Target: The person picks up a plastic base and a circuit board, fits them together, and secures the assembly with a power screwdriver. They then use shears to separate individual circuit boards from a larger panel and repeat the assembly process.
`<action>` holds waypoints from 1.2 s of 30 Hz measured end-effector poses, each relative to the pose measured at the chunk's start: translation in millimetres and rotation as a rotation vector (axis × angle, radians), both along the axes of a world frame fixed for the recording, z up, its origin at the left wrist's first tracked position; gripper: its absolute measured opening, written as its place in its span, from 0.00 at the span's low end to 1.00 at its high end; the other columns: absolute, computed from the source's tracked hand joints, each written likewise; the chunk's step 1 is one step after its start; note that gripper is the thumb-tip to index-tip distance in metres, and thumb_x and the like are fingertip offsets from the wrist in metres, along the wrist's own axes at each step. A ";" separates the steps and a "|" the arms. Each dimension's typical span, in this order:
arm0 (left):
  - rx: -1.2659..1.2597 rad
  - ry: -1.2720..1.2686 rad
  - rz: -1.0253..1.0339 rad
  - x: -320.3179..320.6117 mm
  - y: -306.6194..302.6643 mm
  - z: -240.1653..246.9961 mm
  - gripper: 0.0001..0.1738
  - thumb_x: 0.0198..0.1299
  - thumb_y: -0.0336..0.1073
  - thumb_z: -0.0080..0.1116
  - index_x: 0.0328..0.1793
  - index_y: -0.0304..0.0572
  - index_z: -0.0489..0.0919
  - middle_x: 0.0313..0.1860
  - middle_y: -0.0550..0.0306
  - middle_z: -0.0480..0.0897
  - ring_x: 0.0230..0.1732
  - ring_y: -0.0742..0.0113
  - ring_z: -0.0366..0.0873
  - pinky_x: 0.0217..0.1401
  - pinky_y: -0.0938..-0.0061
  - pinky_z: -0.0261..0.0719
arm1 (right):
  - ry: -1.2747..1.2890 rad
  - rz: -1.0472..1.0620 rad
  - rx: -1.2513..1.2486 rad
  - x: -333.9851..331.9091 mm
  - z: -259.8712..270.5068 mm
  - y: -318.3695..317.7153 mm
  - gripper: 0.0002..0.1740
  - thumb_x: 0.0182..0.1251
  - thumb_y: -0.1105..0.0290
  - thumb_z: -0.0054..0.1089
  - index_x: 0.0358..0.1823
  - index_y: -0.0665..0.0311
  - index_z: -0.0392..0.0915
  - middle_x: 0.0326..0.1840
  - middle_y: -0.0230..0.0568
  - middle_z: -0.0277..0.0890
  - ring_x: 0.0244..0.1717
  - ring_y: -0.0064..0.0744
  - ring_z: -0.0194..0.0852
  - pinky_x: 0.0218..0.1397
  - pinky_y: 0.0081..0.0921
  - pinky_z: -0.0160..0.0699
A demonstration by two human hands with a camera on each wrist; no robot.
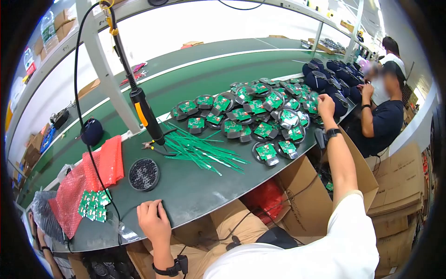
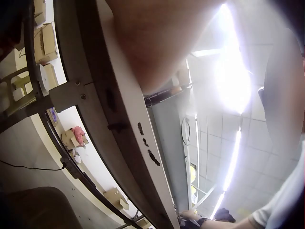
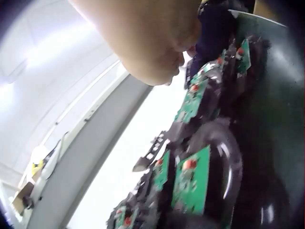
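Note:
My left hand (image 1: 154,222) is at the table's front edge, fingers loosely extended and holding nothing. Ahead of it stands a round black dish (image 1: 144,175) filled with small black parts. My right hand (image 1: 326,106) is stretched out to the far right end of a pile of dark round housings with green circuit boards (image 1: 256,107), beside dark blue round pieces (image 1: 316,80). In the right wrist view, bent fingers hang over the pile close to something dark blue (image 3: 213,38); I cannot tell whether they grip anything.
Green strips (image 1: 204,151) lie mid-table beside pliers (image 1: 147,145). An electric screwdriver (image 1: 147,116) hangs above. Loose circuit boards (image 1: 94,204) and red bubble wrap (image 1: 109,160) are at left. An open carton (image 1: 302,197) stands under the right edge; another person (image 1: 385,111) sits beyond.

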State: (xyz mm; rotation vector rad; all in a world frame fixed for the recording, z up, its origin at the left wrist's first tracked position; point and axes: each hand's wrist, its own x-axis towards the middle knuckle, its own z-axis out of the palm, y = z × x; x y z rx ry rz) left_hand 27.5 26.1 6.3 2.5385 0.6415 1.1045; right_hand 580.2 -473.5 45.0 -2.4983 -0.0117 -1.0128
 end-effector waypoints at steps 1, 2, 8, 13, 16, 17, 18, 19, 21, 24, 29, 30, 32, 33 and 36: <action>0.001 0.001 0.012 -1.1 0.3 0.2 0.05 0.61 0.23 0.65 0.42 0.35 0.86 0.40 0.48 0.83 0.44 0.47 0.79 0.50 0.58 0.77 | -0.088 0.073 0.018 -10.2 6.0 11.0 0.09 0.69 0.66 0.71 0.45 0.62 0.88 0.42 0.47 0.89 0.45 0.48 0.88 0.51 0.43 0.84; -0.004 0.001 0.006 -0.5 0.7 -0.2 0.04 0.61 0.23 0.66 0.42 0.35 0.86 0.40 0.49 0.83 0.44 0.48 0.79 0.50 0.58 0.77 | -0.083 0.206 0.131 -20.9 9.9 23.2 0.08 0.70 0.67 0.70 0.45 0.64 0.87 0.41 0.44 0.88 0.42 0.41 0.87 0.47 0.38 0.83; 0.039 -0.012 0.012 -0.7 8.6 -9.3 0.08 0.55 0.25 0.70 0.42 0.41 0.88 0.41 0.50 0.84 0.46 0.48 0.81 0.49 0.57 0.80 | 0.248 0.944 0.580 -217.1 27.5 159.1 0.04 0.77 0.74 0.65 0.47 0.66 0.80 0.37 0.28 0.79 0.30 0.16 0.73 0.33 0.18 0.71; 0.013 -0.053 -0.012 -3.8 13.0 -13.1 0.06 0.58 0.28 0.69 0.41 0.43 0.88 0.39 0.52 0.84 0.44 0.49 0.80 0.47 0.58 0.80 | 0.525 1.277 0.585 -350.5 -13.9 246.9 0.06 0.73 0.81 0.63 0.47 0.68 0.78 0.36 0.29 0.77 0.29 0.16 0.72 0.32 0.17 0.73; 0.022 -0.082 0.006 -5.7 14.4 -17.7 0.04 0.59 0.28 0.70 0.40 0.42 0.87 0.37 0.54 0.82 0.43 0.51 0.80 0.46 0.59 0.81 | 0.548 1.324 0.534 -366.8 -39.9 279.7 0.06 0.73 0.82 0.64 0.47 0.69 0.79 0.37 0.30 0.78 0.29 0.17 0.73 0.32 0.18 0.73; 0.020 -0.084 0.007 -6.7 13.9 -18.1 0.04 0.59 0.28 0.70 0.40 0.42 0.87 0.37 0.55 0.82 0.43 0.51 0.80 0.45 0.59 0.81 | 0.567 1.369 0.528 -368.5 -48.9 289.9 0.06 0.73 0.82 0.64 0.47 0.69 0.79 0.37 0.30 0.78 0.29 0.17 0.73 0.32 0.18 0.73; 0.022 -0.080 0.044 -8.3 12.9 -16.9 0.04 0.59 0.28 0.70 0.40 0.42 0.87 0.37 0.55 0.82 0.43 0.51 0.80 0.45 0.59 0.81 | 0.546 1.320 0.450 -372.6 -54.0 301.4 0.05 0.73 0.82 0.65 0.47 0.69 0.79 0.37 0.31 0.79 0.29 0.17 0.73 0.32 0.18 0.73; 0.022 -0.107 0.029 -8.4 12.7 -15.3 0.04 0.59 0.28 0.70 0.39 0.41 0.86 0.37 0.55 0.81 0.43 0.52 0.80 0.45 0.60 0.81 | 0.520 1.258 0.373 -376.5 -55.0 310.1 0.05 0.72 0.81 0.65 0.46 0.69 0.80 0.37 0.32 0.79 0.29 0.18 0.73 0.32 0.18 0.72; 0.028 -0.135 0.020 -9.9 13.7 -13.3 0.04 0.59 0.28 0.70 0.39 0.40 0.86 0.36 0.55 0.81 0.42 0.53 0.80 0.44 0.60 0.81 | 0.345 1.308 0.174 -382.2 -49.9 313.3 0.05 0.69 0.82 0.66 0.44 0.69 0.81 0.36 0.36 0.79 0.27 0.22 0.72 0.31 0.21 0.71; -0.001 -0.205 -0.028 -12.8 15.1 -11.6 0.04 0.60 0.27 0.70 0.40 0.40 0.86 0.35 0.54 0.81 0.40 0.52 0.80 0.43 0.61 0.81 | 0.236 1.355 0.071 -388.0 -46.8 313.2 0.05 0.67 0.84 0.66 0.41 0.70 0.81 0.34 0.42 0.77 0.24 0.29 0.70 0.30 0.25 0.69; -0.212 -0.360 -0.035 -50.1 20.8 1.4 0.06 0.64 0.24 0.67 0.46 0.38 0.89 0.33 0.52 0.84 0.32 0.58 0.81 0.36 0.66 0.79 | 0.265 1.344 0.080 -386.4 -49.5 309.6 0.03 0.70 0.82 0.66 0.40 0.68 0.81 0.34 0.35 0.75 0.28 0.23 0.67 0.31 0.23 0.65; -0.328 -0.345 0.021 -67.8 17.7 13.8 0.06 0.66 0.25 0.66 0.47 0.38 0.90 0.33 0.53 0.84 0.29 0.65 0.80 0.34 0.69 0.77 | 0.257 1.352 0.084 -387.2 -51.2 308.8 0.03 0.70 0.82 0.65 0.40 0.69 0.81 0.34 0.35 0.75 0.28 0.23 0.67 0.31 0.22 0.65; -0.302 -0.417 0.157 -103.1 31.1 14.5 0.06 0.67 0.25 0.66 0.47 0.39 0.90 0.33 0.57 0.86 0.30 0.73 0.80 0.33 0.74 0.77 | 0.232 1.367 0.096 -386.7 -52.2 309.6 0.03 0.70 0.83 0.64 0.41 0.70 0.81 0.35 0.34 0.75 0.28 0.22 0.66 0.31 0.21 0.64; -0.385 -0.399 0.271 -128.1 41.9 14.4 0.06 0.70 0.27 0.64 0.48 0.38 0.90 0.34 0.60 0.87 0.33 0.75 0.81 0.33 0.77 0.78 | 0.229 1.366 0.072 -385.1 -51.9 308.8 0.03 0.69 0.82 0.65 0.41 0.69 0.81 0.35 0.38 0.76 0.26 0.26 0.68 0.29 0.23 0.67; -0.632 -0.549 0.487 -227.5 97.8 5.4 0.09 0.75 0.31 0.61 0.54 0.37 0.89 0.36 0.57 0.88 0.31 0.75 0.82 0.30 0.76 0.82 | 0.271 1.369 0.056 -383.9 -53.5 308.1 0.03 0.70 0.82 0.64 0.42 0.69 0.81 0.36 0.38 0.76 0.27 0.26 0.68 0.30 0.23 0.66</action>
